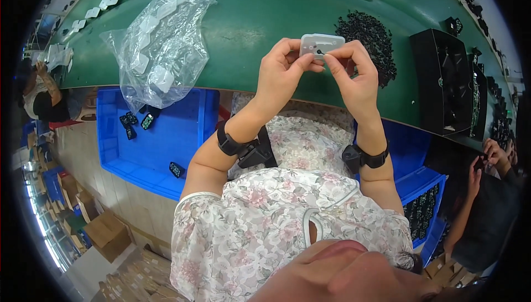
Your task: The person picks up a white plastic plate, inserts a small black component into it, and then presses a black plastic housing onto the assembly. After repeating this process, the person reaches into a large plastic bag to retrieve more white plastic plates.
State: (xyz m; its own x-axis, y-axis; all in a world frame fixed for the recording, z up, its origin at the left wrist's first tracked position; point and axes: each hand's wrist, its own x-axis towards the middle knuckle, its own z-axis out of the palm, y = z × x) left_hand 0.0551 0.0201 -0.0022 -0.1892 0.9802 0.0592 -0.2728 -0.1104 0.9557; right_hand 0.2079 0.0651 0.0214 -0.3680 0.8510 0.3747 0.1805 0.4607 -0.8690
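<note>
At the surface's (249, 11) near edge, straight ahead of my chest, I have a white rectangular piece (326, 42) lifted between both hands. Taking that piece as the clock's centre, its recessed face is turned up to me, presumably so I can see the small dark bit (319, 52) on it. A heap of tiny black parts (362, 39) lies just beside it at three o'clock, likely put there for a short reach. The clear plastic bag (196, 53), with more white pieces inside, lies at nine o'clock and overhangs the edge above the left blue bin (152, 161); that bin, at eight, has a few dark units in it. An open black box (423, 75) stands between three and four.

My left grip (280, 72), at eight o'clock, is closed on the piece: thumb along its near left corner, fingers curled behind, seemingly to steady it. My right grip (357, 75), between four and five, is narrowed to thumb and forefinger, which seem to pinch the dark bit; how firmly, I cannot tell.
</note>
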